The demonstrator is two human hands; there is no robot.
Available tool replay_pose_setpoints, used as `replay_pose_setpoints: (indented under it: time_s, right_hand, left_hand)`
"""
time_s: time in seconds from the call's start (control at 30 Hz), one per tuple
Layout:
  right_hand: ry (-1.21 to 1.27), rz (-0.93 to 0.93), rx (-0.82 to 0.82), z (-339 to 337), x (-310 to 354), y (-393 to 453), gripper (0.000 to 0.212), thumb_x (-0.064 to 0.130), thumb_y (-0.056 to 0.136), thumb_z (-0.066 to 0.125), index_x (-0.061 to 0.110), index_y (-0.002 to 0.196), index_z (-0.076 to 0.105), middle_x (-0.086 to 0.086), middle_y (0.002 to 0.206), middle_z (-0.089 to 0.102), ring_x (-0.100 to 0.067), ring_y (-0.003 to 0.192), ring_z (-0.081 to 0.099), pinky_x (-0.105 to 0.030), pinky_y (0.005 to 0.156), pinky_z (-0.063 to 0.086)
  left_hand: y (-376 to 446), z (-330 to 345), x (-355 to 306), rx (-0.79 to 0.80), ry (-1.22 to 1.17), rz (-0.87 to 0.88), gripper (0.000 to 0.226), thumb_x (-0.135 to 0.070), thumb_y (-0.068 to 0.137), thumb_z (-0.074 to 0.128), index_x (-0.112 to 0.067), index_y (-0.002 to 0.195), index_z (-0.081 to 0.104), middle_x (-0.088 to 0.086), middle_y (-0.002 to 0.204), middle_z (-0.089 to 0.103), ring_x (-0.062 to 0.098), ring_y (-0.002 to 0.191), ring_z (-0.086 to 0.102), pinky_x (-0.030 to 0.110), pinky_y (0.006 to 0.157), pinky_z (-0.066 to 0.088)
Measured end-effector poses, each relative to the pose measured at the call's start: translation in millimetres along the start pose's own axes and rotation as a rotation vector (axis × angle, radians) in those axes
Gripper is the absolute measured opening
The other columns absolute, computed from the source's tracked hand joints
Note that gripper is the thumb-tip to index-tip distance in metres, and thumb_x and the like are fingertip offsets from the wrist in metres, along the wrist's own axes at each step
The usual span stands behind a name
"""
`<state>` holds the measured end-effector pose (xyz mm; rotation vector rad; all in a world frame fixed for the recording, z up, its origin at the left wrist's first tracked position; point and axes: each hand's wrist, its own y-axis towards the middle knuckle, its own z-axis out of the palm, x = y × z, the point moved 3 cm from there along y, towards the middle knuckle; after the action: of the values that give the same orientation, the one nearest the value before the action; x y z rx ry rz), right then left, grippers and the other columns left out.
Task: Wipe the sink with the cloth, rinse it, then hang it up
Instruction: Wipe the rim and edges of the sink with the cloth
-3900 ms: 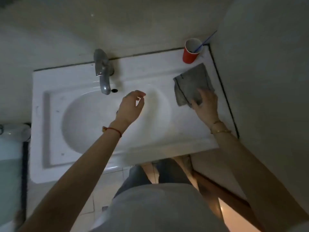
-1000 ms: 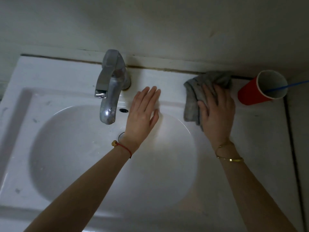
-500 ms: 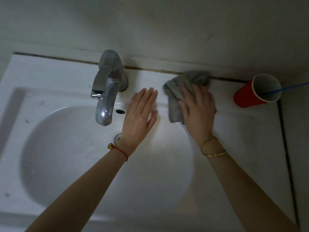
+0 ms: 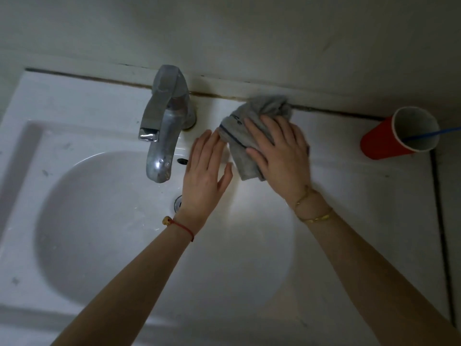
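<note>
Right of the tap (image 4: 164, 123), the crumpled grey cloth (image 4: 252, 126) lies on the sink (image 4: 74, 101) ledge under the right hand (image 4: 279, 153), fingers straight, pressing; the left hand (image 4: 204, 176), flat, fingers together, touches its left edge.

grey cloth (image 4: 245, 136), white sink (image 4: 74, 103), red cup (image 4: 381, 143)

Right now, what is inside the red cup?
A thin blue stick leans in the red cup, poking out over its rim to the right. The rest of the inside looks pale and bare. The cup's wall hides the very bottom.
</note>
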<state>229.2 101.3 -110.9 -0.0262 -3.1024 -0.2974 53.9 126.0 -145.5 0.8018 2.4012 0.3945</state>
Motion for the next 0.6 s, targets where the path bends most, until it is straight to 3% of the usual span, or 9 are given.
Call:
replay_pose_setpoints:
  time_s: [0.07, 0.17, 0.27, 0.37, 0.43, 0.53, 0.6]
  right_hand:
    - [-0.024, -0.033, -0.005, -2.3, -24.3, -10.3, 0.054, 0.053, 0.099, 0.037, 0.029, 0.147, 0.037, -0.004, 0.147, 0.045, -0.029, 0.129, 0.045, -0.042, 0.106, 0.034]
    - [-0.002, 0.173, -0.057, -8.5, -59.2, -36.4, 0.055, 0.056, 0.099, 0.037, 0.027, 0.146, 0.039, -0.006, 0.146, 0.045, -0.031, 0.129, 0.044, -0.043, 0.102, 0.036]
    - [-0.029, 0.318, -0.102, -2.7, -27.8, -27.0, 0.056, 0.055, 0.1, 0.032, 0.025, 0.147, 0.038, -0.009, 0.145, 0.046, -0.033, 0.13, 0.043, -0.045, 0.105, 0.034]
    - [-0.033, 0.039, -0.017, 4.6, 6.3, -8.1, 0.059, 0.055, 0.099, 0.036, 0.027, 0.15, 0.031, -0.007, 0.149, 0.042, -0.03, 0.135, 0.039, -0.045, 0.112, 0.03]
    - [-0.037, -0.01, -0.008, 1.7, -14.4, -17.4, 0.057, 0.053, 0.099, 0.039, 0.029, 0.15, 0.031, -0.005, 0.15, 0.042, -0.03, 0.134, 0.041, -0.044, 0.11, 0.032]
    - [0.007, 0.275, -0.085, -8.3, -62.6, -49.6, 0.055, 0.052, 0.1, 0.036, 0.024, 0.147, 0.038, -0.009, 0.148, 0.043, -0.033, 0.131, 0.041, -0.045, 0.106, 0.035]
    - [0.005, 0.435, -0.139, -10.1, -59.5, -52.1, 0.054, 0.051, 0.101, 0.033, 0.021, 0.145, 0.041, -0.011, 0.145, 0.045, -0.035, 0.131, 0.041, -0.046, 0.106, 0.035]
  left_hand:
    - [0.8, -0.5, 0.5, 0.007, -0.01, -0.001, 0.054, -0.019, 0.097, 0.061, 0.0, 0.144, 0.045, 0.015, 0.151, 0.044, 0.028, 0.145, 0.034, 0.045, 0.121, 0.029]
    - [0.8, -1.5, 0.4, 0.011, -0.008, -0.009, 0.055, -0.018, 0.098, 0.059, -0.002, 0.147, 0.041, 0.012, 0.153, 0.042, 0.026, 0.146, 0.032, 0.045, 0.12, 0.03]
    - [0.6, 1.2, 1.8, 0.012, -0.01, 0.004, 0.055, -0.018, 0.097, 0.059, -0.001, 0.146, 0.042, 0.014, 0.152, 0.043, 0.027, 0.146, 0.033, 0.046, 0.12, 0.03]
    - [-0.5, 1.4, 5.7, 0.013, 0.005, 0.036, 0.053, -0.018, 0.096, 0.062, 0.002, 0.143, 0.046, 0.016, 0.15, 0.045, 0.029, 0.145, 0.035, 0.047, 0.119, 0.032]
    - [0.3, -1.2, 5.4, 0.016, -0.003, 0.042, 0.053, -0.017, 0.096, 0.061, 0.001, 0.143, 0.045, 0.015, 0.151, 0.045, 0.028, 0.145, 0.035, 0.046, 0.119, 0.032]
    - [0.9, -3.0, 2.5, 0.021, -0.013, 0.021, 0.054, -0.016, 0.097, 0.059, -0.001, 0.146, 0.042, 0.013, 0.152, 0.043, 0.026, 0.146, 0.033, 0.044, 0.12, 0.031]
    - [0.6, -1.1, 0.5, 0.017, -0.019, 0.011, 0.054, -0.016, 0.097, 0.059, -0.001, 0.146, 0.041, 0.013, 0.153, 0.043, 0.026, 0.147, 0.032, 0.044, 0.12, 0.03]
